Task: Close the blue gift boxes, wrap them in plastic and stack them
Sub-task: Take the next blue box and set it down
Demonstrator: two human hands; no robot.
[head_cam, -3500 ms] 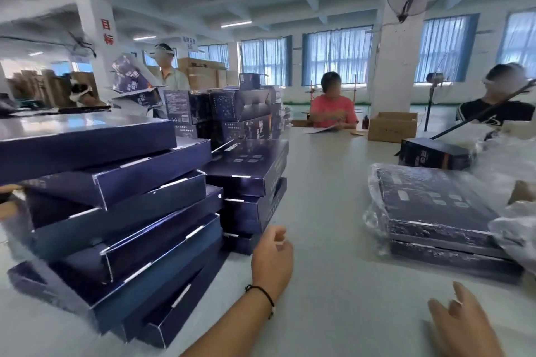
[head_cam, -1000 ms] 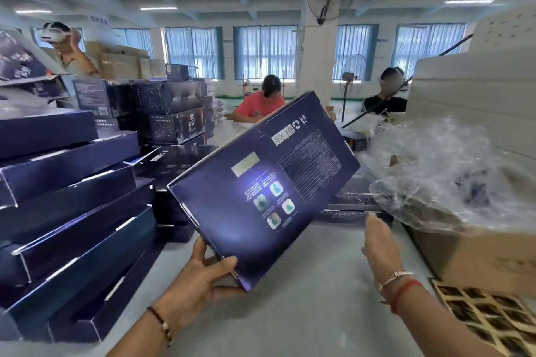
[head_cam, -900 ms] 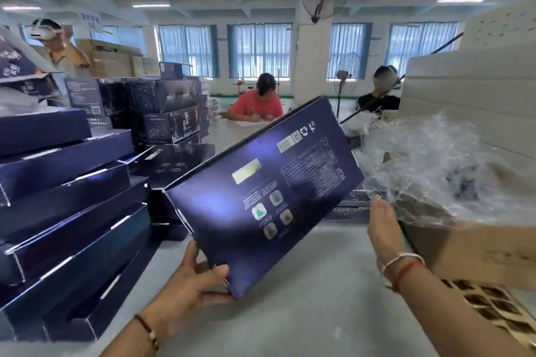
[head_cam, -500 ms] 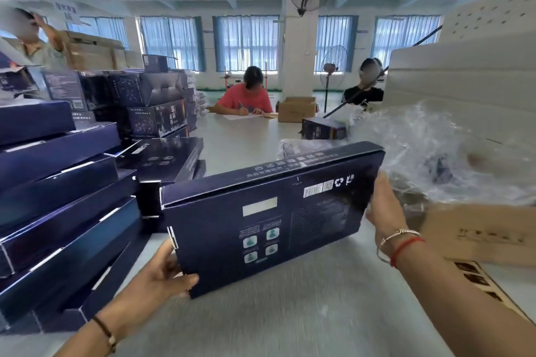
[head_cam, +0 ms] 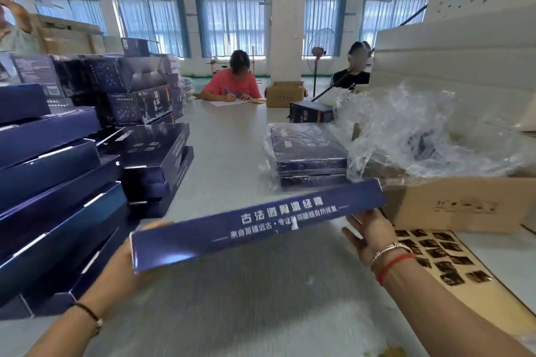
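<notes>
I hold a flat blue gift box (head_cam: 261,223) edge-on above the table, its long side with white print facing me. My left hand (head_cam: 121,266) grips its left end, with fingers wrapped behind it. At the right end, my right hand (head_cam: 367,236) supports the box with a flat palm and straight fingers. Two plastic-wrapped blue boxes (head_cam: 307,153) lie stacked just beyond it. A leaning pile of unwrapped blue boxes (head_cam: 52,182) stands at my left.
A cardboard carton (head_cam: 458,203) holding crumpled clear plastic film (head_cam: 429,136) stands at the right, with a sheet of dark stickers (head_cam: 435,252) in front of it. A shorter stack of blue boxes (head_cam: 156,159) sits centre-left. Two people sit at the far end of the table (head_cam: 232,153).
The box has tipped from showing its printed back face to lying nearly flat and edge-on, lower and closer to me. Both hands stayed at its ends.
</notes>
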